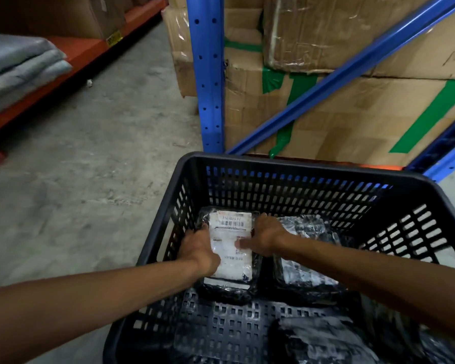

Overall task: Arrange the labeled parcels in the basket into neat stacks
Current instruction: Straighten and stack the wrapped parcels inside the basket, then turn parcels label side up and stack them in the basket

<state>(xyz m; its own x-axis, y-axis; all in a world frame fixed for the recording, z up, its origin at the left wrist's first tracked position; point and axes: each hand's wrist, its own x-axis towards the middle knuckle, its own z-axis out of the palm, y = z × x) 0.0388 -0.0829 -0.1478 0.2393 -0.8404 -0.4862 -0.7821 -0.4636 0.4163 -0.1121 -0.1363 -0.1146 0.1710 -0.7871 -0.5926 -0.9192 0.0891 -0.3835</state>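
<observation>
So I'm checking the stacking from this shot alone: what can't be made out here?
- Head view: label text on the top parcel is blurred, partly under both hands.
- Right stack: right forearm crosses it; count unclear.
- Near parcels: blurred, cut off by the bottom edge.

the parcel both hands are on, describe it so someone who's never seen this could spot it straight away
Look in the black slatted basket, at its far left corner. The parcel tops a black-wrapped stack, with the left hand and right hand on its sides. Unlike its neighbours, it shows a large white shipping label with a barcode.
</observation>
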